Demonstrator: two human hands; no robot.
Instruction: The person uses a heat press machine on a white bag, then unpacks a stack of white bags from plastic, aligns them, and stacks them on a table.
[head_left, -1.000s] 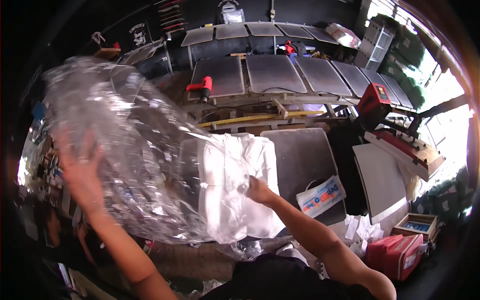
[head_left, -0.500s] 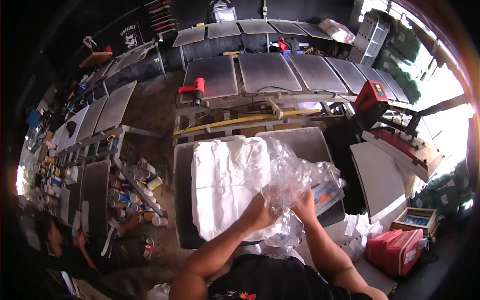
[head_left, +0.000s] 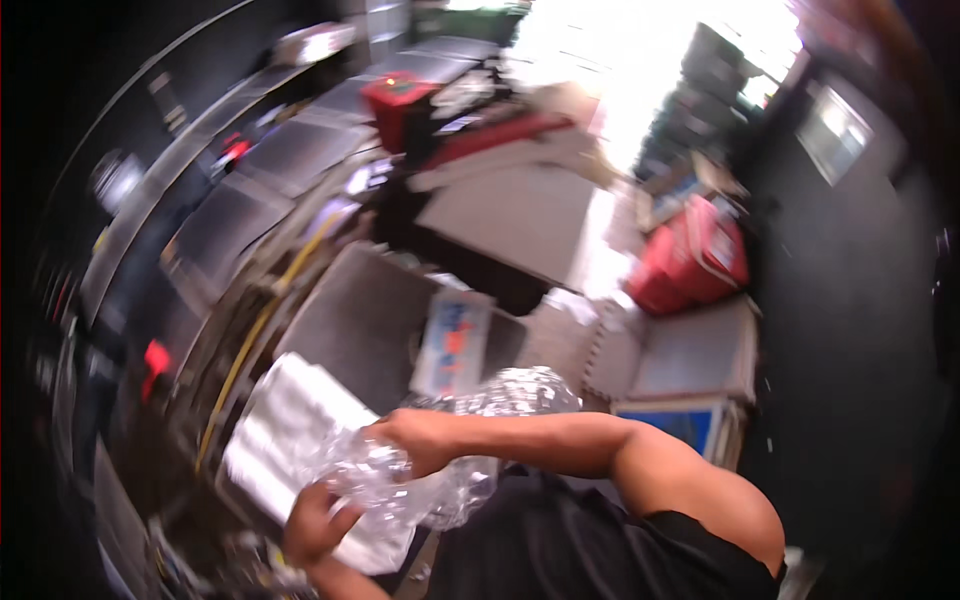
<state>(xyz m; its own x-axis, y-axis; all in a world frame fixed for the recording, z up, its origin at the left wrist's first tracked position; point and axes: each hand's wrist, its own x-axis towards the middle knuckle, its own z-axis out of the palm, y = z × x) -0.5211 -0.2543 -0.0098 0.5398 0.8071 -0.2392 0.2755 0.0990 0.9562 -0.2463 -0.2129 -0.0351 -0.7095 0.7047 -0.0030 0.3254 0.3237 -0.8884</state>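
Clear plastic wrap (head_left: 440, 470): half a second ago loosely bunched over the folded white cloth (head_left: 285, 435), now crushed into a tighter wad just right of it, clamped between left hand (head_left: 318, 522) and right hand (head_left: 420, 440), fingers closed on the film. Adjacent: grey press board (head_left: 360, 320) and printed carton (head_left: 452, 342) beyond; red container (head_left: 695, 255) far right. View blurred and swung right; nothing blocks the hands.

The person wears a dark, black-looking short-sleeved shirt (head_left: 600, 540), its sleeve ending at the upper arm. Both forearms are bare. The left hand (head_left: 315, 520) and right hand (head_left: 420, 440) are bare and ungloved.
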